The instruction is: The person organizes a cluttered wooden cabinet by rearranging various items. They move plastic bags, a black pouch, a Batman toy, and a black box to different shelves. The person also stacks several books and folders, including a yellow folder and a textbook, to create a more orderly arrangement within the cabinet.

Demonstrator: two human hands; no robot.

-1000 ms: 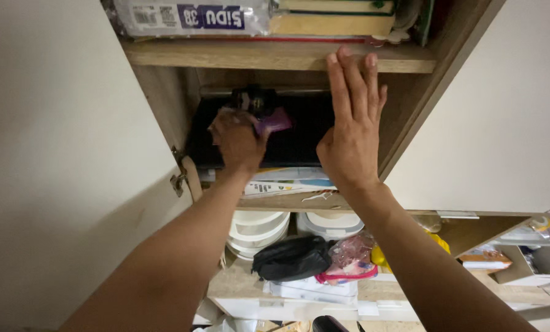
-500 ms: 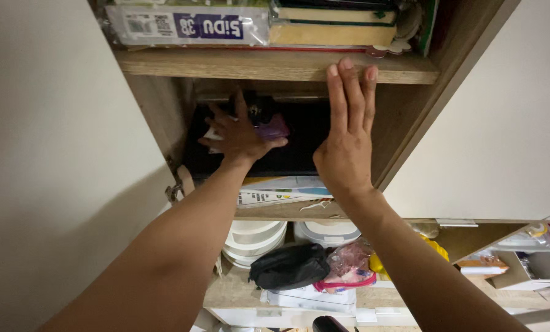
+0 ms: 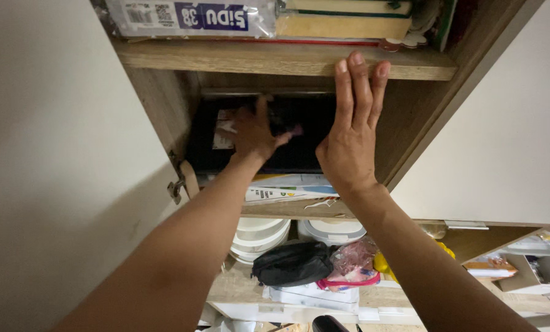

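Observation:
My left hand (image 3: 253, 132) reaches deep into the middle compartment of a wooden cabinet. Its fingers are spread against a flat black object (image 3: 299, 157) standing at the back. A small purple thing (image 3: 296, 130) shows just past its fingertips, blurred; I cannot tell whether they touch it. My right hand (image 3: 349, 138) is held up flat in front of the same compartment. It holds nothing, and its fingertips rest on the front edge of the upper shelf (image 3: 275, 61).
The white cabinet door (image 3: 72, 160) stands open on the left, hung on a metal hinge (image 3: 176, 184). Printed papers (image 3: 287, 190) lie under the black object. A wrapped package (image 3: 195, 15) and books sit above. Below are stacked white bowls (image 3: 259, 237), a black pouch (image 3: 293, 263) and a pink bag (image 3: 355, 264).
My left hand has pushed deeper into the compartment and its fingers have spread off the purple thing it gripped. My right hand has risen slightly to the upper shelf edge.

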